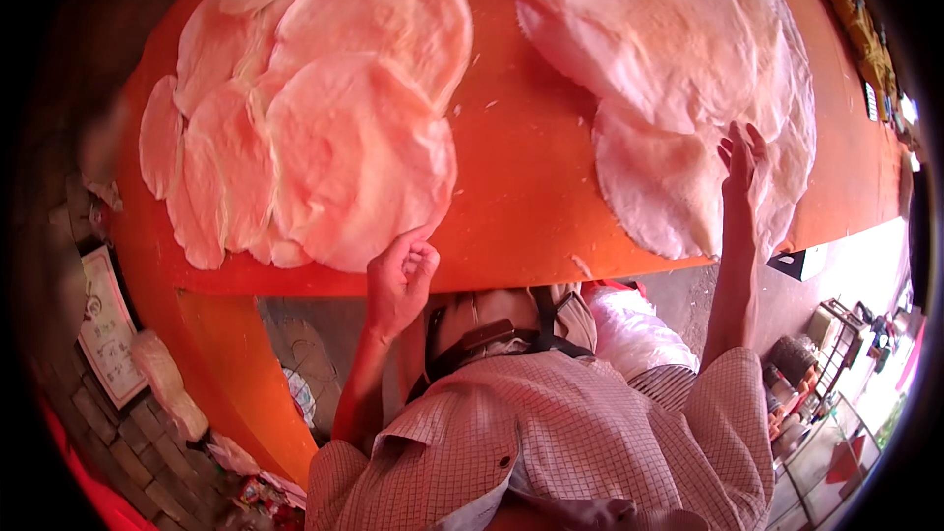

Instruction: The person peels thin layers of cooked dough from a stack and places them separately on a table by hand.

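Thin, round, pale sheets that look like flatbread lie in two overlapping groups on an orange tabletop (521, 177). My left hand (401, 280) is at the near edge of the front flatbread (364, 157) in the left group. Its fingers are curled, and the fingertips pinch the rim of that sheet. Over the right group, my right hand (740, 155) is open, its fingers stretched toward the far side. Beneath it lies a wrinkled, larger flatbread (669, 49), its lower part folded and drooping near the table's front edge. Whether the right fingertips touch the sheet is hard to tell.
The table's front edge runs just before my body, with an orange leg panel (226, 364) below. A framed sheet (110, 326) leans at the left on brick paving. A white bag (639, 329) sits by my lap. A rack with jars (801, 359) stands at the right.
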